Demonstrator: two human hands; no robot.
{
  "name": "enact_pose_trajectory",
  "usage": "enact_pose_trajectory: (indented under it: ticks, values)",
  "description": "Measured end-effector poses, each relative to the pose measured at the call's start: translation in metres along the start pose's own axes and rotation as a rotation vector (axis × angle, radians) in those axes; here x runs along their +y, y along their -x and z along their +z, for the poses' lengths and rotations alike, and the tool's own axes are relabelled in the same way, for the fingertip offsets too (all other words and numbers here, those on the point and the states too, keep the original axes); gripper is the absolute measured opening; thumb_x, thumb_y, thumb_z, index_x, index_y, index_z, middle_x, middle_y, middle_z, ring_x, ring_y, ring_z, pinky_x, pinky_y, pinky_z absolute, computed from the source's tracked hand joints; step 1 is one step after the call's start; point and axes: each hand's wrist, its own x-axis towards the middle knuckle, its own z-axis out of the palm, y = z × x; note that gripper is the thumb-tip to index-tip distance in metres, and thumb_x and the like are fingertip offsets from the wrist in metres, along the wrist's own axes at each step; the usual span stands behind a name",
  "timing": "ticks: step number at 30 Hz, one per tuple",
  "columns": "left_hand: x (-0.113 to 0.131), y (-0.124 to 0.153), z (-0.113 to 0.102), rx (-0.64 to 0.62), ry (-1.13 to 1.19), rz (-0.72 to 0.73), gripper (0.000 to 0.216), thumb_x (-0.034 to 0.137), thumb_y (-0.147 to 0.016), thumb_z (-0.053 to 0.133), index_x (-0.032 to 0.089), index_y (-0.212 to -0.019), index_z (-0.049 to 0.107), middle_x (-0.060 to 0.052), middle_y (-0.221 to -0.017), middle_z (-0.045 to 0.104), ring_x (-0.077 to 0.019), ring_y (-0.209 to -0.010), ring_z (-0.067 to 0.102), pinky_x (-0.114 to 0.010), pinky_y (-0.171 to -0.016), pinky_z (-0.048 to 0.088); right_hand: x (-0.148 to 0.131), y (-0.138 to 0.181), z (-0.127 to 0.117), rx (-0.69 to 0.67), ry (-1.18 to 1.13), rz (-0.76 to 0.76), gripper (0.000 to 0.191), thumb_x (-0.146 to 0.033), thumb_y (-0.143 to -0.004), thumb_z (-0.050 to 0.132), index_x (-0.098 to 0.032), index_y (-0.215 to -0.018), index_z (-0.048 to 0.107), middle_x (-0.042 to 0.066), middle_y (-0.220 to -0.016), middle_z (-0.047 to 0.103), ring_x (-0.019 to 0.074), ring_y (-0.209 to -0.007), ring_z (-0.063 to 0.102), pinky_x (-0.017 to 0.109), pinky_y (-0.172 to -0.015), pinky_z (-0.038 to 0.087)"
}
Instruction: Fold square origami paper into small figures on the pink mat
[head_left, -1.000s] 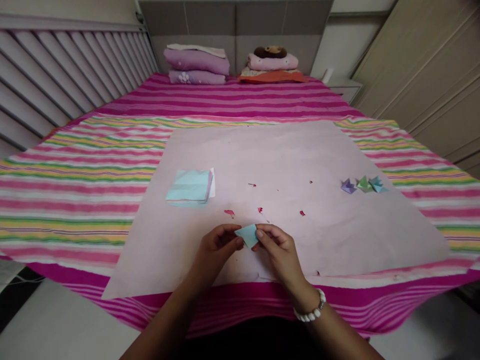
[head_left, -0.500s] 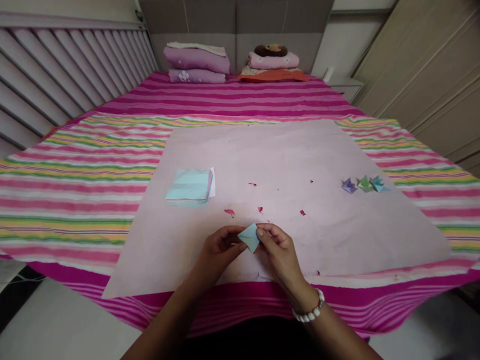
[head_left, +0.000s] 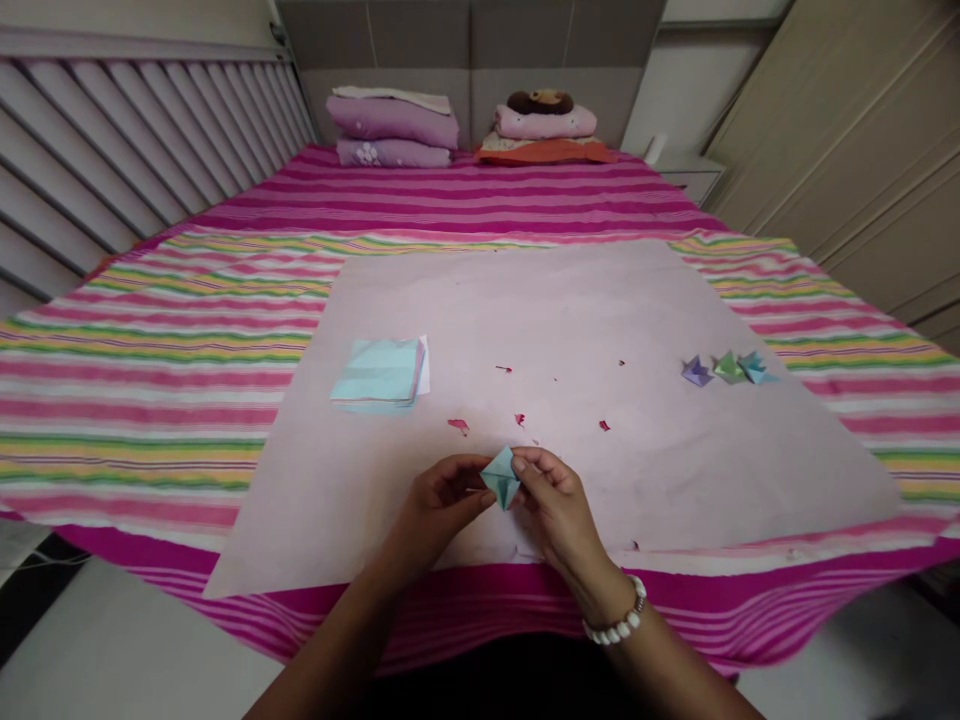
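Folded blue paper (head_left: 501,478), above a pale sheet (head_left: 600,310), is gripped by fingers of the left hand (head_left: 444,500) at nine o'clock and the right hand (head_left: 553,492) at three, a paper stack (head_left: 379,370) lying towards ten.

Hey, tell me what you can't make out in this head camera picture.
Head view:
- Back of the light-blue, diamond-shaped folded paper: turned away from the camera.
- Some fingertips of the bare right hand: hidden behind that paper.
- How many sheets are in the square, light-blue-topped paper stack: top sheet covers most of them.
- What the small, irregular red scraps are: too small.
- Both forearms' upper ends: cut off by the bottom edge.
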Motion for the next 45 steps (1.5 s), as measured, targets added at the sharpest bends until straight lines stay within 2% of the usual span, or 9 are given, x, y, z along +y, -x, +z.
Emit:
enact_pose_trajectory:
  ticks: [4,12,17,21,24,27,31,33,45]
  values:
    - [-0.0021,-0.0004,-0.0008,0.043,-0.043,-0.003,0.03,0.022,-0.069,0.074,0.018,-0.098,0.068,-0.003,-0.085,0.07,-0.0154,-0.078,0.064,-0.03,-0.075,0.051,0.0006,0.0002,-0.0017,-0.011,0.01,-0.023,0.017,-0.035,-0.074,0.072,-0.019,-0.082,0.07,-0.001,-0.064,0.064,0.011,-0.051,0.054,0.025,-0.051,0.048]
    - [-0.0045,-0.0018,-0.0022,0.255,-0.128,-0.017,0.026,0.028,-0.071,0.071,0.016,-0.094,0.067,-0.001,-0.076,0.068,-0.0141,-0.069,0.061,-0.028,-0.064,0.05,0.0008,0.0028,-0.0041,-0.124,0.12,-0.046,0.02,-0.032,-0.076,0.071,-0.021,-0.093,0.071,0.001,-0.074,0.07,0.0124,-0.055,0.06,0.027,-0.055,0.05]
    - [-0.002,-0.0021,-0.0028,0.269,-0.127,-0.013,0.027,0.031,-0.071,0.071,0.017,-0.094,0.068,0.0,-0.073,0.067,-0.0133,-0.066,0.06,-0.027,-0.062,0.05,0.0013,0.005,-0.0051,-0.182,0.039,-0.075,0.041,-0.023,-0.071,0.076,-0.028,-0.11,0.066,0.002,-0.095,0.071,0.0132,-0.067,0.063,0.025,-0.056,0.051]
    - [0.0012,-0.003,-0.0015,0.294,-0.14,-0.029,0.03,0.034,-0.071,0.07,0.016,-0.095,0.068,0.001,-0.069,0.064,-0.0118,-0.062,0.058,-0.024,-0.057,0.049,0.0022,0.0056,-0.006,-0.24,0.002,-0.096,0.051,-0.019,-0.067,0.079,-0.03,-0.115,0.063,0.002,-0.102,0.069,0.0135,-0.073,0.064,0.026,-0.062,0.052]
    - [0.0017,-0.0038,-0.0006,0.307,-0.148,-0.034,0.029,0.037,-0.074,0.067,0.014,-0.091,0.068,0.002,-0.066,0.062,-0.0102,-0.058,0.055,-0.023,-0.054,0.047,0.0014,0.0051,-0.0063,-0.236,0.013,-0.1,0.049,-0.02,-0.067,0.079,-0.03,-0.113,0.065,0.001,-0.1,0.068,0.0119,-0.068,0.062,0.026,-0.062,0.052]
    - [0.0001,-0.0044,-0.001,0.296,-0.141,-0.034,0.027,0.039,-0.078,0.064,0.014,-0.088,0.069,0.001,-0.067,0.062,-0.0097,-0.058,0.055,-0.022,-0.053,0.046,-0.0006,0.0045,-0.0063,-0.213,0.043,-0.097,0.04,-0.021,-0.067,0.078,-0.028,-0.105,0.068,0.001,-0.095,0.069,0.0102,-0.06,0.06,0.026,-0.058,0.052]
    - [-0.0022,-0.0042,-0.0027,0.285,-0.143,-0.023,0.028,0.039,-0.08,0.063,0.015,-0.09,0.07,0.002,-0.066,0.061,-0.0095,-0.059,0.053,-0.021,-0.053,0.045,-0.0017,0.0035,-0.0056,-0.2,0.098,-0.072,0.029,-0.022,-0.068,0.078,-0.024,-0.096,0.069,-0.003,-0.066,0.067,0.0108,-0.054,0.058,0.025,-0.056,0.05]
    - [-0.0029,-0.0037,-0.0032,0.286,-0.145,-0.027,0.028,0.04,-0.08,0.063,0.015,-0.09,0.071,0.001,-0.066,0.061,-0.0095,-0.059,0.053,-0.021,-0.054,0.045,-0.001,0.0027,-0.0052,-0.198,0.102,-0.059,0.029,-0.022,-0.067,0.078,-0.023,-0.094,0.069,-0.004,-0.06,0.064,0.0106,-0.054,0.058,0.024,-0.056,0.049]
    - [0.0022,-0.0012,-0.0016,0.172,-0.156,-0.034,0.03,0.035,-0.074,0.07,0.016,-0.097,0.073,-0.004,-0.082,0.073,-0.0161,-0.077,0.063,-0.027,-0.069,0.05,0.0015,0.0022,-0.0039,-0.172,0.169,-0.074,0.03,-0.019,-0.065,0.076,-0.022,-0.094,0.069,-0.002,-0.068,0.068,0.0118,-0.06,0.061,0.025,-0.06,0.05]
